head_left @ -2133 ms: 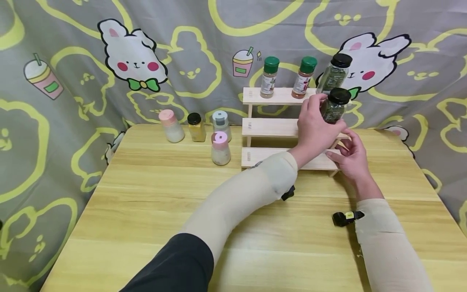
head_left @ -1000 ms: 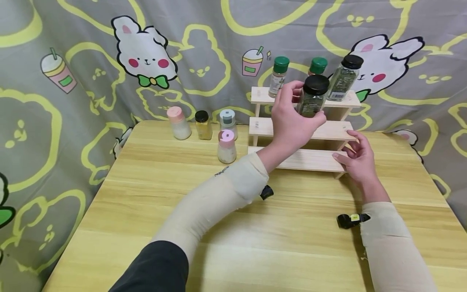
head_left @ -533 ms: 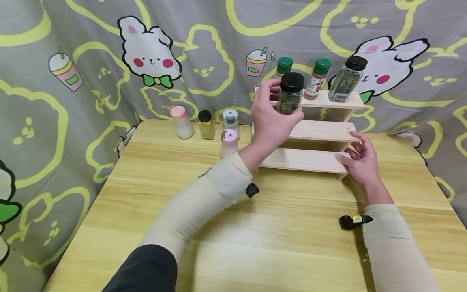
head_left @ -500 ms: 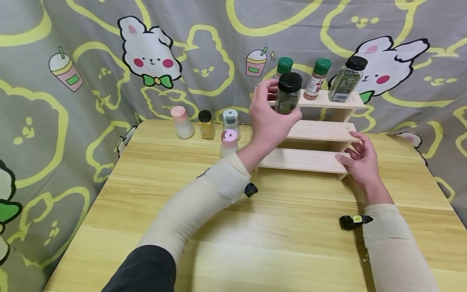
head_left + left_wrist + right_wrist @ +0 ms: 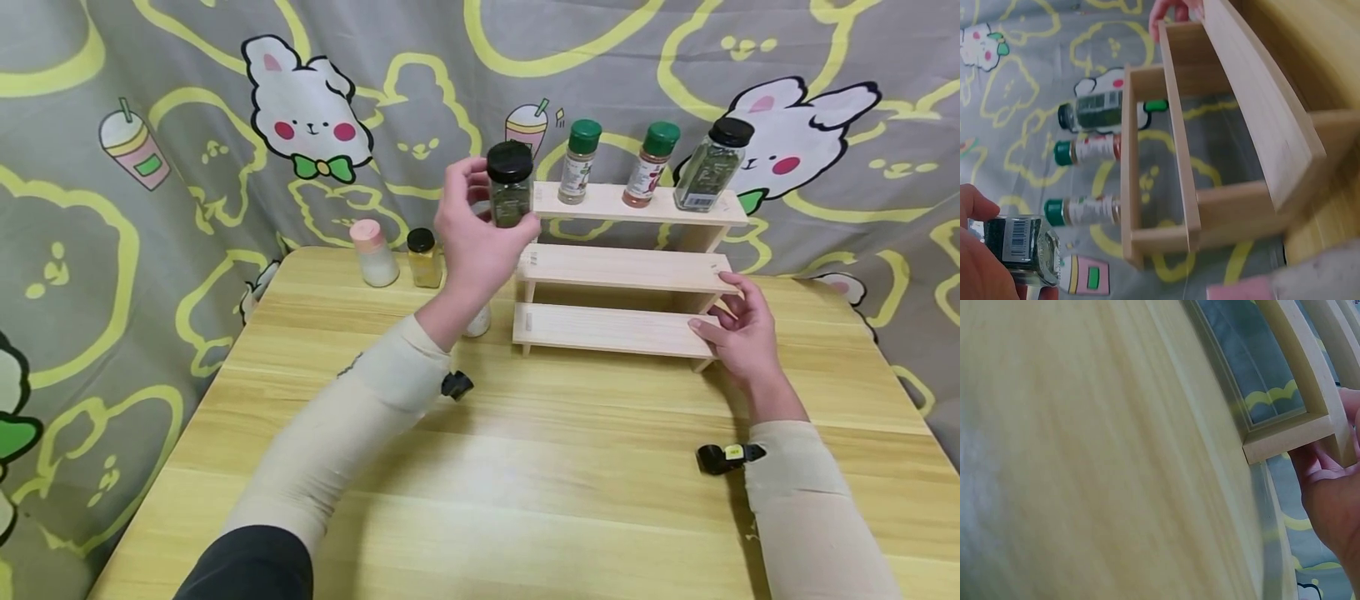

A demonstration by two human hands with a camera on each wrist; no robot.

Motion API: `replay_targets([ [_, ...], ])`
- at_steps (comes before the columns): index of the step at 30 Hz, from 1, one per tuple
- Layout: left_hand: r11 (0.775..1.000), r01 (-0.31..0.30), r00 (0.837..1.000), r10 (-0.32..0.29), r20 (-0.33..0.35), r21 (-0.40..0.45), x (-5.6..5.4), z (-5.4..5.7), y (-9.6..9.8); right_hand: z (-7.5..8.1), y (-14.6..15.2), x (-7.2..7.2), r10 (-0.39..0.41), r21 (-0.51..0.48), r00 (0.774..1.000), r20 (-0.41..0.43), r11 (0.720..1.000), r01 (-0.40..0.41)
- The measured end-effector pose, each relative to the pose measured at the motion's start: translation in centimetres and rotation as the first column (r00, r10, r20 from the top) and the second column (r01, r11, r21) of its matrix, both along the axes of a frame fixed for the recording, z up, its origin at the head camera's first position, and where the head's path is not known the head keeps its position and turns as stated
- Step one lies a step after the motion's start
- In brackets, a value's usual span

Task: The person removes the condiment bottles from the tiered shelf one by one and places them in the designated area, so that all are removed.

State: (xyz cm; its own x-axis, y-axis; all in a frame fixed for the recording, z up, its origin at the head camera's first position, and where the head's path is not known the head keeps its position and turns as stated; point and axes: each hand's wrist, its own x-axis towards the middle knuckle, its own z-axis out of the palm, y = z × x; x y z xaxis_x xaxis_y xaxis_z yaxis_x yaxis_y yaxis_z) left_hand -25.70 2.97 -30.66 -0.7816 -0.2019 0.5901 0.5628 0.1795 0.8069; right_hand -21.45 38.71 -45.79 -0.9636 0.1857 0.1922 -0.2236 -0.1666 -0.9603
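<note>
Above a yellow-wood desk (image 5: 570,500), left fingers (image 5: 459,177) grasping a square black-lidded glass jar (image 5: 512,198) shift left of the pale tiered wooden rack (image 5: 626,265) right fingers (image 5: 741,283) grip, seemingly clearing it.

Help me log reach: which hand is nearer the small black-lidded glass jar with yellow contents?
Left. The left hand is just right of that jar in the head view; the right hand holds the stepped pale wooden rack farther right.

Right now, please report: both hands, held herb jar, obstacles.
Left hand grips black-lidded herb jar, clear of three-tier wooden rack. Right hand grips rack's right end. Head view: left hand blocks upper part of pale-filled jar.
</note>
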Motion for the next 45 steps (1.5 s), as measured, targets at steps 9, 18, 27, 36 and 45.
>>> replay_targets([
  [9, 1.000, -0.024, 1.000, 0.024, -0.001, 0.008, -0.1, -0.1, -2.8, 0.0, 0.0, 0.2, 0.001, -0.011, 1.000, -0.015, 1.000, -0.001],
  [18, 0.999, -0.026, 1.000, 0.026, 0.002, -0.025, -0.3, -0.6, -6.4, 0.0, 0.1, 0.2, 0.010, -0.031, 0.999, -0.037, 0.999, -0.011],
  [27, 0.998, -0.050, 0.998, 0.052, 0.039, -0.039, -0.4, -2.4, -9.4, 0.1, 0.0, 0.3, 0.001, -0.001, 1.000, -0.006, 1.000, -0.001],
  [36, 0.998, -0.052, 0.995, 0.053, 0.080, -0.023, -0.4, -4.3, -11.3, 0.2, -0.2, 0.2, 0.004, -0.004, 1.000, -0.003, 1.000, -0.004],
  [45, 0.995, -0.090, 0.983, 0.095, 0.155, -0.033, -1.0, -6.5, -12.3, 0.0, -0.1, 0.2, -0.004, 0.003, 1.000, 0.012, 1.000, 0.004],
])
